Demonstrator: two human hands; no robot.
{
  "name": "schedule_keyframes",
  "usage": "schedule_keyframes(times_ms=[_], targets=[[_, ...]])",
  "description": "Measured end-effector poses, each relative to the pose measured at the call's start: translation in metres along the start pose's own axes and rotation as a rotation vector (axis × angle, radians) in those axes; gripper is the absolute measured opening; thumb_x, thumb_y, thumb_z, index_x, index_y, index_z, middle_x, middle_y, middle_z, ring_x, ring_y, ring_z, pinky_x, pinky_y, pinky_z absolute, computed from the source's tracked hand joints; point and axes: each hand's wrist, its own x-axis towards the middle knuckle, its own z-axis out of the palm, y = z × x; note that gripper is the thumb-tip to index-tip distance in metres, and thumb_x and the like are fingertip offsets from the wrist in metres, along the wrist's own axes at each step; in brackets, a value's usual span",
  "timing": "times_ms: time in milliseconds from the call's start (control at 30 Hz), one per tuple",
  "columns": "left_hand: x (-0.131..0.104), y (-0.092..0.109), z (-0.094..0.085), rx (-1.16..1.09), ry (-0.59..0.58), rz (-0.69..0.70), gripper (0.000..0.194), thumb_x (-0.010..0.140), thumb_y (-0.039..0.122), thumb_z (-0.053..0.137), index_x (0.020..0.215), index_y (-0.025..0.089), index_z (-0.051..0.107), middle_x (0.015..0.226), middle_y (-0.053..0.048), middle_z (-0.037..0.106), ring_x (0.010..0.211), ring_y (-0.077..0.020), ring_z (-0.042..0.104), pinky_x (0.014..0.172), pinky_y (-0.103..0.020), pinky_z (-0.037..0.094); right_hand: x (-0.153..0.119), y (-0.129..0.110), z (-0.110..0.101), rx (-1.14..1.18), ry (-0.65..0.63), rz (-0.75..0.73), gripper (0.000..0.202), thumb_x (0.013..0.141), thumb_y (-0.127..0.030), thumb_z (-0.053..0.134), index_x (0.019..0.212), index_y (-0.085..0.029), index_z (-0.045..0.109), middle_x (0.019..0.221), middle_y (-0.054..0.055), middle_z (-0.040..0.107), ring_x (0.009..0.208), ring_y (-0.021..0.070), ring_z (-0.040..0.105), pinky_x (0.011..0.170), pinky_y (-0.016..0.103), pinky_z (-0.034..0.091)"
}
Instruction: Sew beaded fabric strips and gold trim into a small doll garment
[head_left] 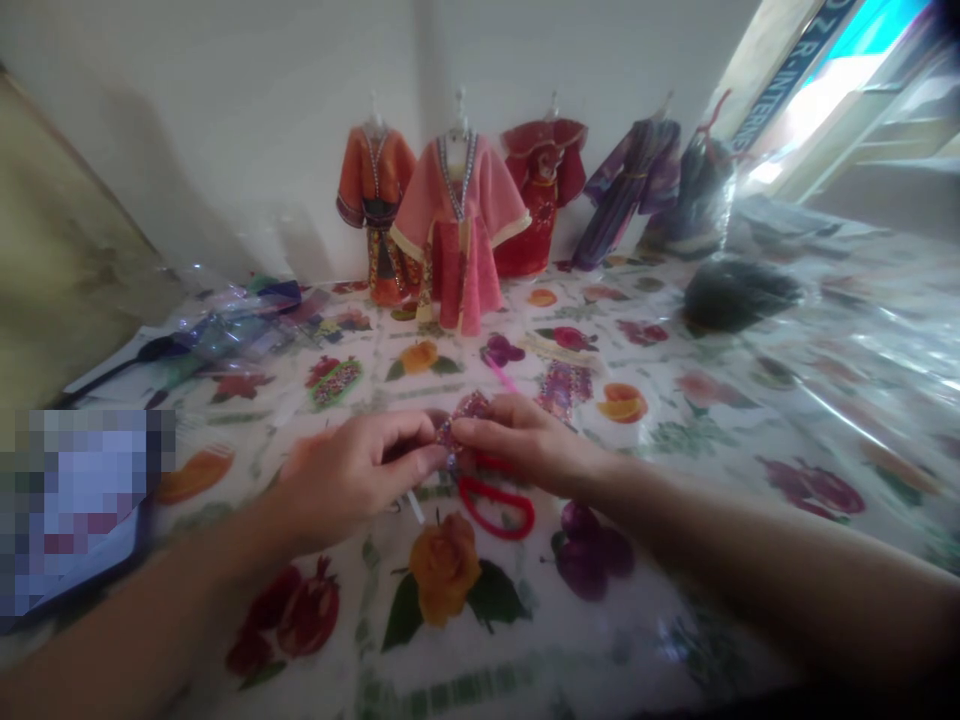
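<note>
Head view: 2 hands point(341, 470) point(529, 440) pinch 1 speckled piece point(472, 406).

Beyond the left grip point(367, 465) and right grip point(532, 440), an orange robe point(379, 160), a pink robe point(481, 260) and a red dress point(544, 200) stand before a pale wall point(262, 90). Farther right of them stand a purple robe point(634, 190) and a dark wrapped shape point(703, 190), with a black bundle point(739, 293) nearer in. Left of the left grip sits a pixelated screen point(82, 500); beyond that lies crumpled clear plastic point(232, 310).
</note>
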Motion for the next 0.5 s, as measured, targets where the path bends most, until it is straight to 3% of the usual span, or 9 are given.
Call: schedule_keyframes(times_ms=[167, 367, 500], targets=[[-0.0009, -0.0010, -0.0038, 0.027, 0.008, -0.004, 0.030, 0.093, 0.041, 0.048, 0.074, 0.019, 0.053, 0.065, 0.005, 0.044, 0.061, -0.0109, 0.041, 0.057, -0.026, 0.032, 0.0012, 0.0039, -0.0014, 0.097, 0.063, -0.020, 0.023, 0.086, -0.038, 0.065, 0.079, -0.015, 0.064, 0.072, 0.000, 0.061, 0.065, 0.0094, 0.054, 0.061, 0.022, 0.044], [-0.0031, 0.0064, -0.0052, -0.019, 0.011, 0.001, 0.030, 0.092, 0.038, 0.048, 0.070, 0.018, 0.052, 0.064, 0.005, 0.045, 0.061, -0.0100, 0.041, 0.057, -0.025, 0.031, 0.0024, 0.0040, -0.0014, -0.036, 0.035, -0.065, 0.024, 0.089, -0.037, 0.061, 0.081, -0.014, 0.063, 0.071, -0.001, 0.059, 0.061, 0.0076, 0.049, 0.056, 0.021, 0.039], [-0.0015, 0.0004, -0.0047, -0.003, 0.040, 0.054, 0.029, 0.093, 0.035, 0.047, 0.071, 0.018, 0.052, 0.065, 0.005, 0.045, 0.061, -0.0100, 0.041, 0.057, -0.025, 0.032, 0.0011, 0.0033, 0.0000, 0.005, -0.025, -0.075, 0.022, 0.090, -0.033, 0.060, 0.078, -0.015, 0.062, 0.066, -0.003, 0.055, 0.058, 0.0070, 0.047, 0.056, 0.020, 0.040]])
